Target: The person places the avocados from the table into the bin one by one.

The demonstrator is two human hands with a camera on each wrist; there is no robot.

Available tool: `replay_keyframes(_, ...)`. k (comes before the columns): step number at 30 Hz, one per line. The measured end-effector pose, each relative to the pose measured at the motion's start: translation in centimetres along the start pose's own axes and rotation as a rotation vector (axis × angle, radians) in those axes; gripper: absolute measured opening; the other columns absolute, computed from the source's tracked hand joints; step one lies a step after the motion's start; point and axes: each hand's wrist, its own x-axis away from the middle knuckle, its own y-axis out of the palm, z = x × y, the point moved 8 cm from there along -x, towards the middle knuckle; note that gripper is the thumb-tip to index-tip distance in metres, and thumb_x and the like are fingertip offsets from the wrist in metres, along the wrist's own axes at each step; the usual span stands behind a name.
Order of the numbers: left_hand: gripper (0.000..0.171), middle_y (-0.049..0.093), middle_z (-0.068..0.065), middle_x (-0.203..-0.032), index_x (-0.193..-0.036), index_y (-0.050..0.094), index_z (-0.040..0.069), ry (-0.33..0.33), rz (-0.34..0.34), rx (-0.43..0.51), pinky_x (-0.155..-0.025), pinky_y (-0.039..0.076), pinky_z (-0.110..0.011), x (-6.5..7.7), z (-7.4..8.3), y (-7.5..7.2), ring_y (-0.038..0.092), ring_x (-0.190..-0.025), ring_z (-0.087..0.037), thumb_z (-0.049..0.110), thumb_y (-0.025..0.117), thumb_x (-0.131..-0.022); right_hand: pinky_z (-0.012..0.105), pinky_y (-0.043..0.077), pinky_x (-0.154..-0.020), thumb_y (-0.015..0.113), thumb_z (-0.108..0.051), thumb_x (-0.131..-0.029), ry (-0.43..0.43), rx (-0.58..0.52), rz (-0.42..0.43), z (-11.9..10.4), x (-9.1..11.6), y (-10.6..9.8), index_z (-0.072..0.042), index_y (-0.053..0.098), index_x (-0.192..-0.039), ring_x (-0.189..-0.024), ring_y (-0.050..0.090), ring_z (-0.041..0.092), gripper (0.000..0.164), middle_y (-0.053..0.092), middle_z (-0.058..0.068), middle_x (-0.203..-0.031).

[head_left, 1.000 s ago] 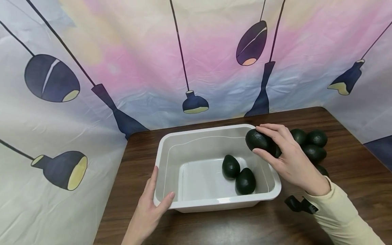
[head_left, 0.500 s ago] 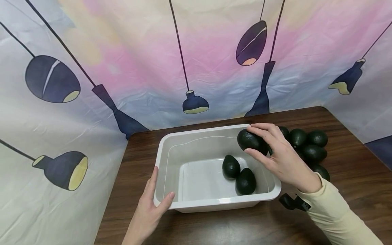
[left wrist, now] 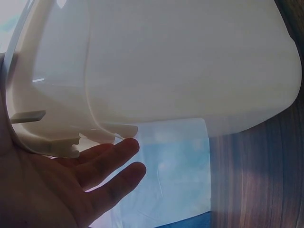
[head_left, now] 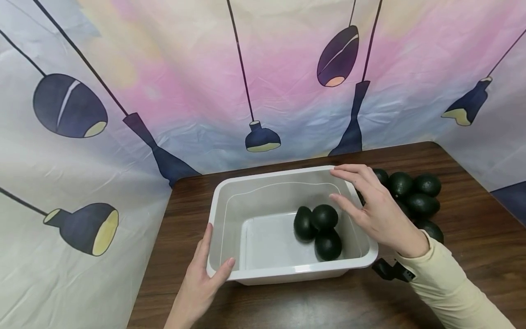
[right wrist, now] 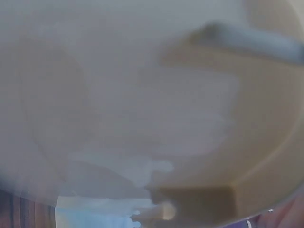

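Note:
A white plastic tub sits on the table. My left hand rests at its front left corner, the thumb lying over the front rim; in the left wrist view its fingers extend fairly straight beside the outer wall. Inside the tub three dark green avocados lie together toward the right: one at the left, one at the back and one in front. My right hand hovers over the right rim with thumb and fingers spread, holding nothing. The right wrist view is blurred and shows mostly pale tub wall.
Several more avocados are grouped on the brown wooden table, right of the tub, some partly hidden behind my right hand. A fabric backdrop printed with lamps hangs behind the table. A black wrist device sits by the right sleeve.
The right hand has moved left over the tub and let go of an avocado, which now lies against the two others inside. Those two have shifted slightly. The left hand has stayed put.

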Motion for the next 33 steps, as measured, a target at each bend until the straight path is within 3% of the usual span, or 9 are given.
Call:
replay_keyframes(10, 0.086, 0.031, -0.004, -0.152, -0.157, 0.011, 0.026, -0.025, -0.013, -0.002, -0.1, 0.038, -0.051, -0.1, -0.4, 0.2, 0.041, -0.128, -0.021, 0.032, 0.067, -0.093, 0.017, 0.032, -0.101, 0.077, -0.002, -0.081, 0.013, 0.032, 0.028, 0.4, 0.7, -0.6, -0.008, 0.057, -0.135, -0.123, 0.046, 0.023, 0.058, 0.051, 0.007, -0.134)
replay_keyframes(20, 0.085, 0.03, -0.004, -0.153, -0.157, 0.011, 0.027, -0.029, -0.017, 0.012, -0.101, 0.037, -0.053, -0.1, -0.4, 0.3, 0.04, -0.13, -0.024, 0.033, 0.066, -0.094, 0.015, 0.034, -0.091, 0.078, 0.001, -0.079, 0.052, 0.087, 0.135, 3.1, 2.6, -3.6, -0.005, 0.059, -0.131, -0.117, 0.05, 0.028, 0.055, 0.054, 0.014, -0.13)
replay_keyframes(25, 0.085, 0.028, -0.001, -0.155, -0.157, 0.01, 0.029, -0.05, -0.022, 0.002, -0.104, 0.036, -0.044, 0.0, -0.4, 0.2, 0.038, -0.132, -0.021, 0.034, 0.066, -0.094, 0.019, 0.03, -0.099, 0.077, -0.001, -0.081, 0.187, 0.143, 0.177, 6.3, 4.6, -5.8, -0.005, 0.061, -0.13, -0.117, 0.048, 0.034, 0.051, 0.053, 0.016, -0.13)
replay_keyframes(27, 0.085, 0.029, 0.0, -0.154, -0.157, 0.01, 0.03, -0.057, -0.02, -0.002, -0.104, 0.036, -0.032, 0.0, -0.5, 0.2, 0.038, -0.131, -0.019, 0.034, 0.067, -0.093, 0.033, 0.032, -0.103, 0.074, -0.004, -0.085, 0.276, 0.16, 0.162, 7.9, 5.6, -6.8, -0.006, 0.059, -0.132, -0.119, 0.045, 0.039, 0.05, 0.049, 0.019, -0.133)
replay_keyframes(31, 0.085, 0.03, 0.0, -0.153, -0.157, 0.011, 0.031, -0.062, -0.017, 0.002, -0.098, 0.031, -0.012, 0.0, -0.6, 0.3, 0.04, -0.13, -0.019, 0.032, 0.067, -0.093, 0.048, 0.034, -0.086, 0.067, -0.011, -0.093, 0.415, 0.21, 0.134, 10.8, 7.7, -8.4, -0.003, 0.055, -0.135, -0.107, 0.044, 0.039, 0.045, 0.044, 0.024, -0.136)
replay_keyframes(33, 0.084, 0.029, 0.0, -0.153, -0.157, 0.01, 0.031, -0.06, -0.02, 0.005, -0.097, 0.03, -0.011, 0.0, -0.6, 0.3, 0.04, -0.13, -0.02, 0.032, 0.066, -0.094, 0.053, 0.032, -0.085, 0.064, -0.014, -0.095, 0.468, 0.22, 0.119, 12.1, 8.7, -9.0, 0.0, 0.052, -0.137, -0.107, 0.041, 0.042, 0.045, 0.042, 0.027, -0.135)
